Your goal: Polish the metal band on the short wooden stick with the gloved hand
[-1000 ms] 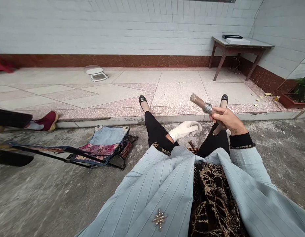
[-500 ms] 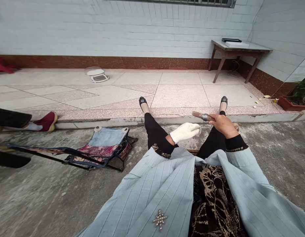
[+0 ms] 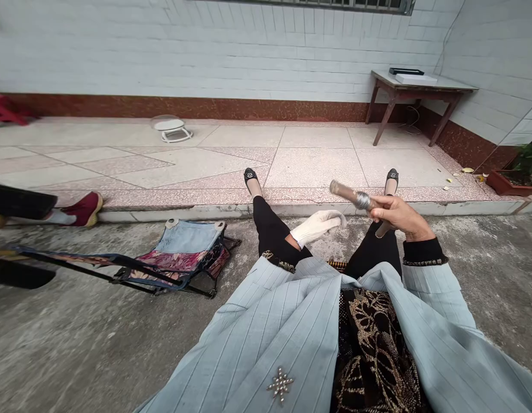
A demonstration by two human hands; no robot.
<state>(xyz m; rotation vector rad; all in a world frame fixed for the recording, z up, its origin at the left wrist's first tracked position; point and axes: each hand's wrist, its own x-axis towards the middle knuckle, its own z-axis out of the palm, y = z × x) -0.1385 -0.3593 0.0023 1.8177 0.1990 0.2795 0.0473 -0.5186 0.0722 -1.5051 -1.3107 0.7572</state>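
Note:
In my right hand [image 3: 397, 215] I hold a brownish wooden stick [image 3: 344, 191], closed round its near part. Silvery wire [image 3: 362, 200] is wound in a thick coil about the stick, just beyond my fingers. The stick's far end points up and to the left, and its other end shows below my palm. My left hand [image 3: 318, 226] wears a white knit glove and hovers left of the stick, apart from it. Its fingers are bent and drawn together with greyish tips; whether something thin is between them I cannot make out.
A folding fabric chair [image 3: 180, 258] stands on the concrete to my left. Beyond it is another person's red shoe [image 3: 83, 210]. A low step [image 3: 214, 212] runs ahead, with a small white stool [image 3: 175, 129], a wooden table [image 3: 425, 86] and a planter [image 3: 513, 182] along it.
My right hand has turned, bringing the stick's far end higher and nearer, with its lower end now showing. My left hand has shifted slightly left, its fingers more bent.

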